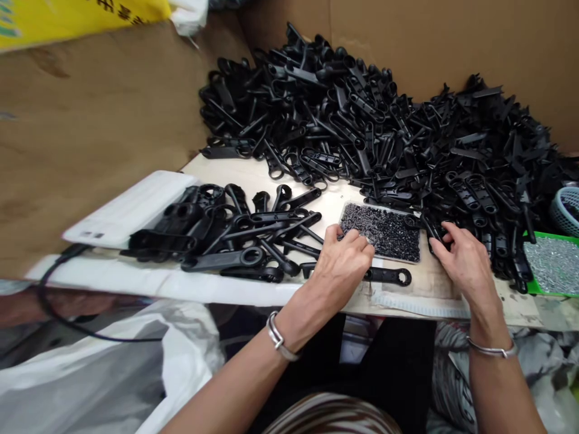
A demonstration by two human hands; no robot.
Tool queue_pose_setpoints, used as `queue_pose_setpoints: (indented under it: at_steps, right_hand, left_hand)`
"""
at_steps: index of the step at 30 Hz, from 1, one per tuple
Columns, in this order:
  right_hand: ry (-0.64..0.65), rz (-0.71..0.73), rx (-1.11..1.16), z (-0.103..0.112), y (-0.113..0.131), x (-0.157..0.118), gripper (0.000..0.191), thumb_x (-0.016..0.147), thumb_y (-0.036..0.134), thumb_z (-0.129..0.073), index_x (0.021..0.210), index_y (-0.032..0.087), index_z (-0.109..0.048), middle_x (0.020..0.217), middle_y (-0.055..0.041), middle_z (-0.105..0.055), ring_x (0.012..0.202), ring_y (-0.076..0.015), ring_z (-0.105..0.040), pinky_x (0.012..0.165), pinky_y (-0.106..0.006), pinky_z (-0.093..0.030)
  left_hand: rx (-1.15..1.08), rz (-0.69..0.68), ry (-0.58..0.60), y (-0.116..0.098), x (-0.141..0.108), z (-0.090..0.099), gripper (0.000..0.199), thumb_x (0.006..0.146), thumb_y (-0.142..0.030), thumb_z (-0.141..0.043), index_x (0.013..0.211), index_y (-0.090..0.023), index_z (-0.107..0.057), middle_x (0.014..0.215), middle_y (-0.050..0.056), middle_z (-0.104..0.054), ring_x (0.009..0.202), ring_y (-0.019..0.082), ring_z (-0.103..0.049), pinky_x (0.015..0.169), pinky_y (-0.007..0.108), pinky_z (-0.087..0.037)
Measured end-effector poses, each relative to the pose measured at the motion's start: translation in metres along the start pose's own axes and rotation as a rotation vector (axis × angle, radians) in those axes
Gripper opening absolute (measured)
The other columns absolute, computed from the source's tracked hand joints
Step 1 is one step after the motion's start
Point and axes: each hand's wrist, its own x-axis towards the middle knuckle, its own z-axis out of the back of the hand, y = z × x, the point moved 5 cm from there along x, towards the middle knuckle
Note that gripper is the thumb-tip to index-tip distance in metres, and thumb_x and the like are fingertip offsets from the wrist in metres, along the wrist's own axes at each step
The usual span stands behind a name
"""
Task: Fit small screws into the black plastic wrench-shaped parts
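My left hand (344,258) is closed, with its fingertips dipped at the left side of a shallow clear tray (417,261) of tiny black pieces. Whatever those fingers pinch is hidden. To the right of the tray, my right hand (464,258) grips a black plastic arm-shaped part (432,226) between thumb and fingers, its ring end reaching over the tray's right edge. A similar black part with a ring end (389,275) lies flat in front of the tray, partly behind my left hand.
A large heap of black parts (335,114) fills the back, against cardboard walls (434,42). A smaller pile (235,232) lies left beside a white flat box (131,208). At right are a green tray (534,286) of small metal pieces and a blue basket (565,208).
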Motion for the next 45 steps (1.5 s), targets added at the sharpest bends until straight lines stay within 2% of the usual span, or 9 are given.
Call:
queue_pose_setpoints:
  at_steps: [5,8,13,17,22,26,30,36,45]
  right_hand:
    - [0.159,0.030,-0.221,0.001,0.017,0.010,0.042,0.095,0.040,-0.046,0.133,0.022,-0.047,0.106,-0.0083,-0.061,0.086,-0.0265,-0.063,0.060,-0.032,-0.042]
    - [0.201,0.011,-0.312,0.002,0.024,0.018,0.039,0.096,0.043,-0.045,0.128,0.022,-0.050,0.106,-0.0096,-0.062,0.084,-0.0279,-0.065,0.059,-0.032,-0.041]
    - [0.110,-0.042,-0.410,0.002,0.034,0.029,0.034,0.096,0.041,-0.044,0.101,0.013,-0.063,0.096,-0.0159,-0.065,0.080,-0.0311,-0.066,0.059,-0.033,-0.042]
    - [0.023,-0.079,-0.417,-0.002,0.037,0.032,0.033,0.095,0.040,-0.049,0.094,0.010,-0.063,0.087,-0.0200,-0.065,0.072,-0.0329,-0.066,0.056,-0.034,-0.041]
    - [0.024,-0.020,-0.382,0.000,0.031,0.019,0.034,0.093,0.043,-0.053,0.105,0.014,-0.063,0.091,-0.0158,-0.065,0.071,-0.0272,-0.063,0.054,-0.031,-0.037]
    - [-0.043,0.057,-0.261,0.009,0.029,0.004,0.030,0.095,0.038,-0.051,0.115,0.018,-0.062,0.095,-0.0100,-0.065,0.082,-0.0248,-0.060,0.057,-0.030,-0.036]
    - [0.000,0.198,-0.144,0.003,0.048,0.003,0.023,0.097,0.027,-0.046,0.104,0.021,-0.067,0.097,-0.0071,-0.065,0.092,-0.0225,-0.057,0.064,-0.030,-0.039]
    - [0.169,0.274,-0.227,-0.020,0.076,0.012,0.016,0.094,0.031,-0.053,0.096,0.023,-0.067,0.099,-0.0073,-0.064,0.094,-0.0234,-0.055,0.058,-0.029,-0.035]
    - [0.212,0.251,-0.242,-0.028,0.068,0.013,0.023,0.096,0.027,-0.045,0.084,0.023,-0.065,0.090,-0.0054,-0.063,0.085,-0.0202,-0.056,0.055,-0.029,-0.029]
  left_hand:
    - [-0.028,0.010,0.004,0.002,-0.004,0.000,0.026,0.083,0.005,-0.043,0.070,-0.015,-0.054,0.069,0.003,-0.056,0.072,0.021,-0.051,0.082,0.044,-0.033]
    - [-0.030,0.026,-0.005,0.003,-0.003,0.000,0.027,0.081,0.005,-0.043,0.069,-0.015,-0.054,0.067,0.003,-0.057,0.071,0.022,-0.053,0.081,0.045,-0.033]
    - [-0.045,0.052,0.005,0.007,-0.003,-0.001,0.027,0.081,0.004,-0.043,0.068,-0.015,-0.056,0.066,0.003,-0.057,0.072,0.022,-0.054,0.082,0.046,-0.033]
    - [-0.081,0.049,0.061,0.008,-0.005,0.000,0.027,0.084,0.002,-0.042,0.071,-0.015,-0.058,0.070,0.004,-0.059,0.074,0.020,-0.054,0.088,0.049,-0.033]
    - [-0.129,0.081,0.028,0.006,-0.013,0.008,0.026,0.089,-0.002,-0.041,0.075,-0.016,-0.058,0.079,0.002,-0.062,0.082,0.019,-0.054,0.100,0.053,-0.026]
    - [-0.158,0.093,0.003,0.003,-0.016,0.010,0.025,0.090,-0.004,-0.043,0.074,-0.016,-0.058,0.076,0.001,-0.060,0.080,0.017,-0.053,0.102,0.051,-0.026]
    - [-0.178,0.081,0.007,0.000,-0.015,0.005,0.026,0.089,-0.004,-0.044,0.072,-0.016,-0.058,0.074,0.001,-0.060,0.078,0.017,-0.052,0.101,0.050,-0.027]
    - [-0.257,0.101,0.047,0.010,-0.016,0.000,0.022,0.089,-0.008,-0.048,0.076,-0.017,-0.062,0.073,0.001,-0.061,0.081,0.017,-0.053,0.100,0.051,-0.026]
    - [-0.248,0.167,0.089,0.027,0.004,-0.005,0.027,0.089,-0.006,-0.043,0.071,-0.016,-0.061,0.073,0.002,-0.060,0.080,0.018,-0.052,0.098,0.050,-0.026]
